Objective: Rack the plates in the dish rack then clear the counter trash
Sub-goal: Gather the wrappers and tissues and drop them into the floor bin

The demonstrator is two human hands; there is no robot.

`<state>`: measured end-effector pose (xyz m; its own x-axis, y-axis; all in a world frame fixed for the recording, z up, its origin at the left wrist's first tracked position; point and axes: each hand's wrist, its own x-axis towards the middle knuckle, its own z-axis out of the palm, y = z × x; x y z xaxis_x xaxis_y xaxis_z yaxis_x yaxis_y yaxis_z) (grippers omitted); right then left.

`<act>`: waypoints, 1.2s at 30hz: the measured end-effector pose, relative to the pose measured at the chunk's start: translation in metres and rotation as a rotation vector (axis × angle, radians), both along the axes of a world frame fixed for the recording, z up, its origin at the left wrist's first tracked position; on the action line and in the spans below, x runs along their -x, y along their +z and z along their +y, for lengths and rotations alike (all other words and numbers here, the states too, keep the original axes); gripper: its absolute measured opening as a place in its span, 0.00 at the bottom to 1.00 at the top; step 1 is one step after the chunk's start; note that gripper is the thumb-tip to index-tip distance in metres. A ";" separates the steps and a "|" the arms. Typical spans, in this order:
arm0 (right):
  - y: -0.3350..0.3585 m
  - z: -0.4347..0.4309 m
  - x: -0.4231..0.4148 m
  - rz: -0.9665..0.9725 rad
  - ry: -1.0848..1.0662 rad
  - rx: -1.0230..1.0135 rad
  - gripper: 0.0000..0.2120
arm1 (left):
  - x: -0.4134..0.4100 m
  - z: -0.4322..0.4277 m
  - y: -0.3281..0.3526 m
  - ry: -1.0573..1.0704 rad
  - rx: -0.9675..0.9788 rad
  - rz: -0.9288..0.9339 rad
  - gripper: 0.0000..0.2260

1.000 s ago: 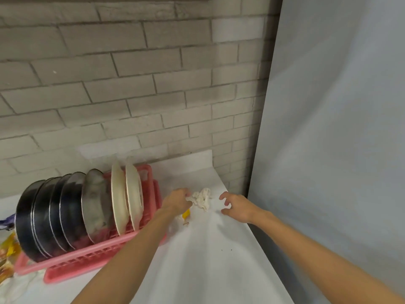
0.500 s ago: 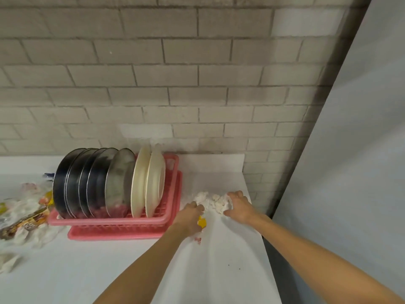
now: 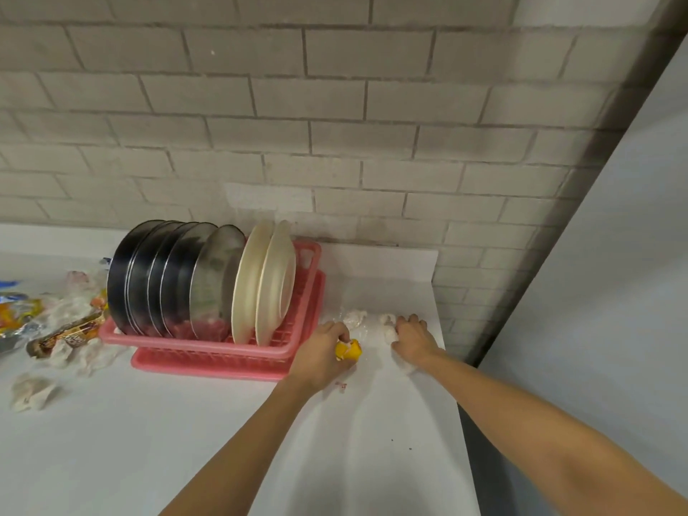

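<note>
7 plates [image 3: 208,281] upright in pink dish rack [image 3: 223,357], crumpled tissues [image 3: 355,318] just right of it, wrappers [image 3: 67,335] at its left.

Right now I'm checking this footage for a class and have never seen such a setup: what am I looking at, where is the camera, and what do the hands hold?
There is no machine here. A person works with bare hands, and the one picture comes from a camera worn on their head, looking down. On the white counter stands a pink dish rack with dark plates and cream plates racked on edge. Wrappers lie left of it. The left hand grips a yellow scrap. The right hand rests on crumpled white paper; whether it grips it is unclear.
</note>
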<state>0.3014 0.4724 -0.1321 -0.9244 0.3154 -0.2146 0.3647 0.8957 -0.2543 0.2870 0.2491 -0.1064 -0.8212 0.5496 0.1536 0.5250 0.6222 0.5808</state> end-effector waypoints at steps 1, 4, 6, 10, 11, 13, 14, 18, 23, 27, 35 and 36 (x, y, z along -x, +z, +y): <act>0.001 0.004 -0.003 0.010 -0.004 0.052 0.16 | -0.001 0.000 0.001 0.012 -0.024 -0.009 0.16; -0.003 0.015 -0.021 0.074 -0.060 0.275 0.07 | -0.009 0.002 0.004 0.026 -0.092 -0.023 0.19; -0.005 0.017 -0.036 0.107 -0.152 0.440 0.08 | -0.015 0.002 0.005 0.032 -0.117 -0.030 0.21; -0.003 0.013 -0.062 0.104 -0.235 0.604 0.07 | -0.025 -0.002 0.003 0.012 -0.119 -0.068 0.21; -0.002 0.011 -0.065 0.107 -0.259 0.658 0.07 | -0.026 -0.003 0.003 0.010 -0.112 -0.076 0.21; -0.001 0.008 -0.070 0.133 -0.293 0.744 0.08 | -0.029 -0.004 0.002 0.011 -0.112 -0.089 0.23; 0.001 0.006 -0.071 0.156 -0.288 0.766 0.08 | -0.030 -0.005 0.002 0.010 -0.117 -0.094 0.23; 0.010 -0.008 -0.075 0.206 -0.231 0.885 0.10 | -0.035 -0.008 0.001 0.004 -0.155 -0.106 0.20; 0.030 -0.032 -0.082 0.247 -0.326 1.117 0.08 | -0.045 -0.015 0.003 0.039 -0.264 -0.178 0.18; 0.041 -0.052 -0.092 0.154 -0.399 1.202 0.12 | -0.057 -0.020 0.009 0.122 -0.428 -0.362 0.18; 0.036 -0.088 -0.114 0.005 -0.284 1.096 0.10 | -0.078 -0.047 0.009 0.147 -0.493 -0.542 0.15; 0.035 -0.095 -0.118 0.001 -0.276 1.081 0.09 | -0.080 -0.052 0.008 0.142 -0.490 -0.565 0.14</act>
